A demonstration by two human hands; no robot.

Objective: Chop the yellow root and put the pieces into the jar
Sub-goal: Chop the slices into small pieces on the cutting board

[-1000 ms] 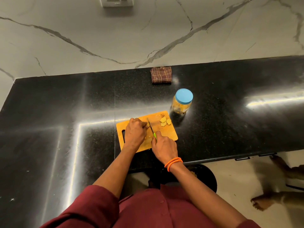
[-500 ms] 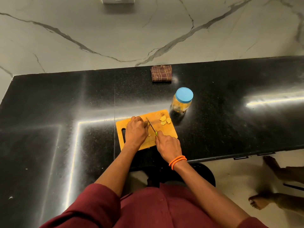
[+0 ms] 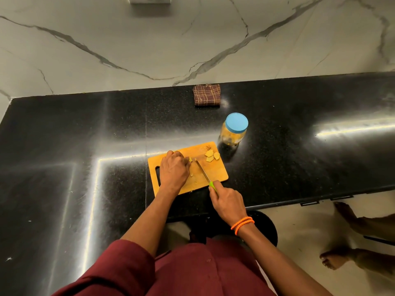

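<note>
An orange cutting board [image 3: 220, 174] lies near the counter's front edge. My left hand [image 3: 174, 171] presses the yellow root [image 3: 190, 159] onto the board; only the root's tip shows past my fingers. My right hand [image 3: 227, 201] grips a green-handled knife [image 3: 204, 173], blade angled across the board just right of the root. A few cut yellow pieces [image 3: 211, 155] lie at the board's far right corner. A clear jar [image 3: 234, 130] with a blue lid on stands just beyond that corner, yellow pieces inside.
The black stone counter [image 3: 85, 146] runs left and right, backed by a marble wall. A folded brown checked cloth [image 3: 207, 95] lies at the back. A dark round stool [image 3: 265, 229] stands under the front edge. Another person's bare feet [image 3: 342, 255] are on the floor at right.
My right hand has drawn back toward me and to the right, so more of the knife blade shows. The left hand stays on the root.
</note>
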